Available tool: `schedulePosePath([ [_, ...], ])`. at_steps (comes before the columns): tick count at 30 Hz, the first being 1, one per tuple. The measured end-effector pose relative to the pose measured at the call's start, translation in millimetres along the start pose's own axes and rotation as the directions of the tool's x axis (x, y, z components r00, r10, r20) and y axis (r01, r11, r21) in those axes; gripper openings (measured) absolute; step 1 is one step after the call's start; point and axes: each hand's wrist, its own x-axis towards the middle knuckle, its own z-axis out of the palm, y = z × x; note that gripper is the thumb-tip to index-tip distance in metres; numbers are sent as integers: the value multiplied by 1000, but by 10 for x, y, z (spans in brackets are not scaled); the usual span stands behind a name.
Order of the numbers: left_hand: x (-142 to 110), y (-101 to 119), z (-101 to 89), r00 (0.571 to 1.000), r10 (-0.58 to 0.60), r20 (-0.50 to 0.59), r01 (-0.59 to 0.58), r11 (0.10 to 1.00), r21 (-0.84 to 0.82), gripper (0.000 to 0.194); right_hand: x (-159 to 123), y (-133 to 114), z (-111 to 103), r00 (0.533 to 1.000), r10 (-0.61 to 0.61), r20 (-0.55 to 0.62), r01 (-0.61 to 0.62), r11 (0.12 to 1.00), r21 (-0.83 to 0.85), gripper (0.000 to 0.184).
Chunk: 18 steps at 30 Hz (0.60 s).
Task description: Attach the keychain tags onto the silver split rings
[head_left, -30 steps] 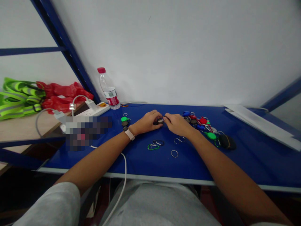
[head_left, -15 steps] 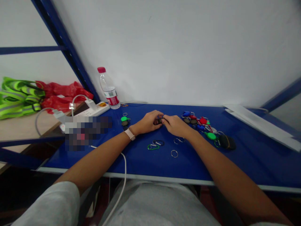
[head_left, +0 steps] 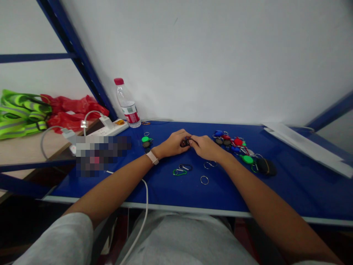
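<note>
Above the blue table, my left hand (head_left: 176,142) and my right hand (head_left: 203,146) meet with fingers closed around a small black key reel (head_left: 187,142). Fingers cover most of it, so its details are hidden. Nearer to me lie a green carabiner (head_left: 179,172) and a black carabiner (head_left: 186,167). Two linked-looking split rings (head_left: 210,164) and a single split ring (head_left: 204,180) rest beside my right wrist. Left of my left hand sit a green key reel (head_left: 145,139) and a dark reel (head_left: 146,145), with another split ring (head_left: 146,134) behind them.
A pile of coloured key reels (head_left: 237,142) and a black pouch (head_left: 266,166) lie to the right. White boards (head_left: 307,149) rest farther right. At left stand a water bottle (head_left: 129,108) and a power strip (head_left: 110,130); a white cable (head_left: 146,198) hangs over the front edge.
My hands stay in the same place around the black key reel, with only slight finger movement. The things on the table have not moved.
</note>
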Motion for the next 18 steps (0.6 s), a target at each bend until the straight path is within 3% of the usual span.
schedulePosePath([
  [8,8,43,-13,1000,-13,26,13,1000,-13,26,3,33,40,1000,21,22,-21,999,-28,40],
  [18,4,19,3,993,-109,54,114,988,-104,32,5,26,30,999,38,31,-36,998,-54,41],
])
